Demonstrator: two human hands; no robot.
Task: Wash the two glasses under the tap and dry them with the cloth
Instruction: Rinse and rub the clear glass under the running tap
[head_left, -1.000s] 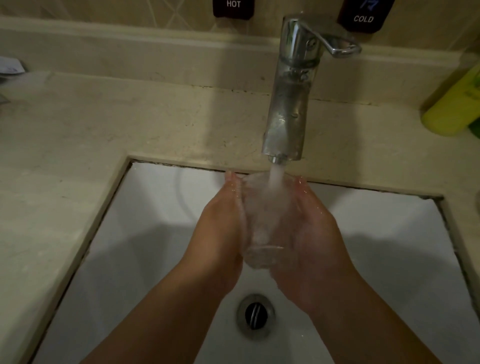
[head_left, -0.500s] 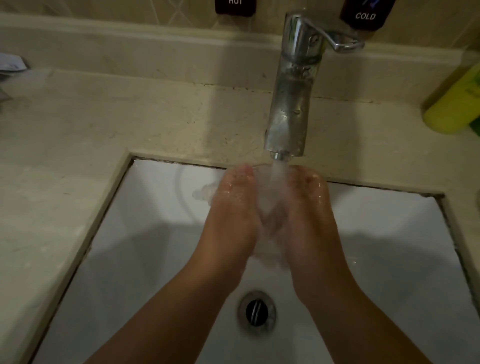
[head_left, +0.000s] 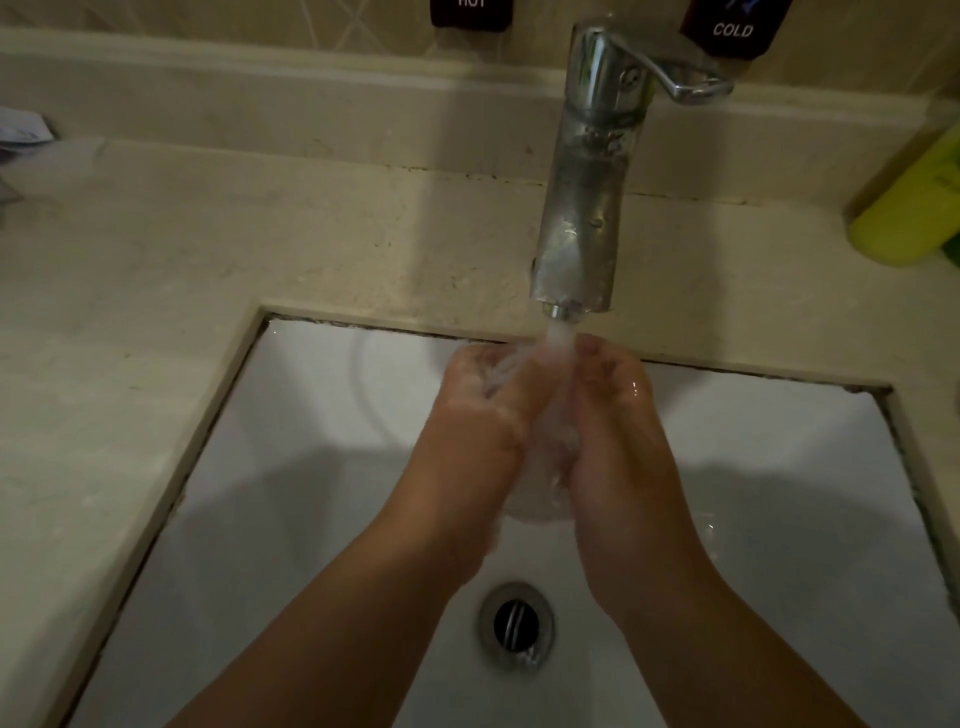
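A clear glass (head_left: 545, 467) is held between both of my hands under the running chrome tap (head_left: 584, 208), over the white sink (head_left: 311, 467). My left hand (head_left: 478, 431) wraps its left side and my right hand (head_left: 618, 436) wraps its right side, fingers curled round it. Water from the spout falls onto the glass between my fingertips. Most of the glass is hidden by my hands; only its blurred lower part shows. No second glass and no cloth are in view.
The drain (head_left: 515, 621) lies below my wrists. A beige stone counter (head_left: 156, 312) surrounds the sink. A yellow-green bottle (head_left: 909, 208) stands at the far right, and a scrap of paper (head_left: 21, 130) lies at the far left.
My hands have closed in tighter round the glass and shifted slightly up toward the spout; the glass, plainly visible a second ago, is now mostly covered.
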